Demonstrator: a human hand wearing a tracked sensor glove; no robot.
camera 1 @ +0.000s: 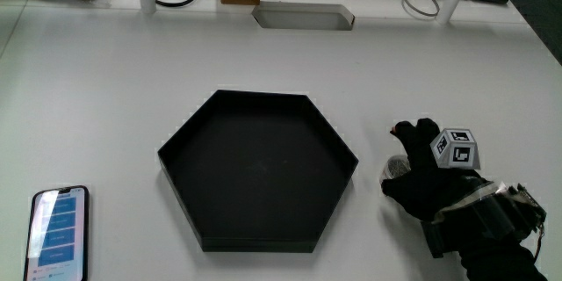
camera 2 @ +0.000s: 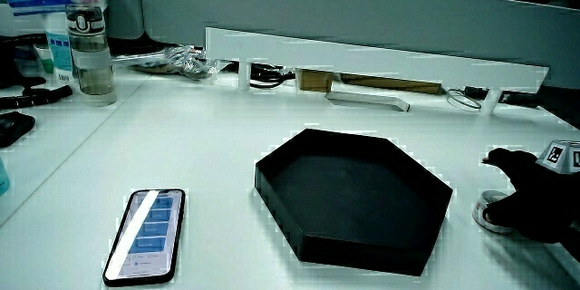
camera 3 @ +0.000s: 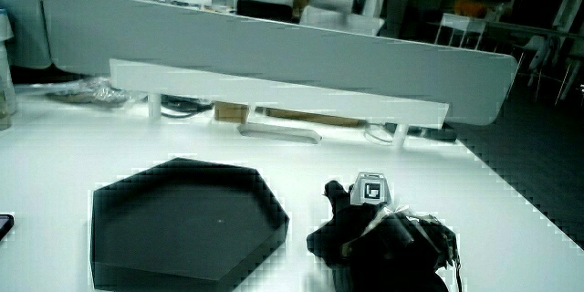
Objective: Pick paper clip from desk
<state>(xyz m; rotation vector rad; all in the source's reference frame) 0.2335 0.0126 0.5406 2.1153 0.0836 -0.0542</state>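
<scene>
The gloved hand [camera 1: 430, 189] rests on the table beside the black hexagonal tray [camera 1: 176, 151], with the patterned cube [camera 1: 455, 148] on its back. A small pale round thing [camera 1: 397, 167] peeks out from under the hand on the side toward the tray; in a side view it looks like a low round dish [camera 2: 491, 214]. I cannot make out a paper clip as such. The hand [camera 2: 535, 204] [camera 3: 365, 233] appears in both side views, next to the tray [camera 2: 353, 195] [camera 3: 182, 219], which shows nothing inside.
A phone [camera 1: 58, 231] [camera 2: 147, 234] lies screen up near the person's edge of the table. A clear bottle [camera 2: 91, 50] and crumpled wrappers [camera 2: 181, 59] stand near a white shelf [camera 2: 381, 54] along the low partition. A flat white tray [camera 1: 303, 18] lies under that shelf.
</scene>
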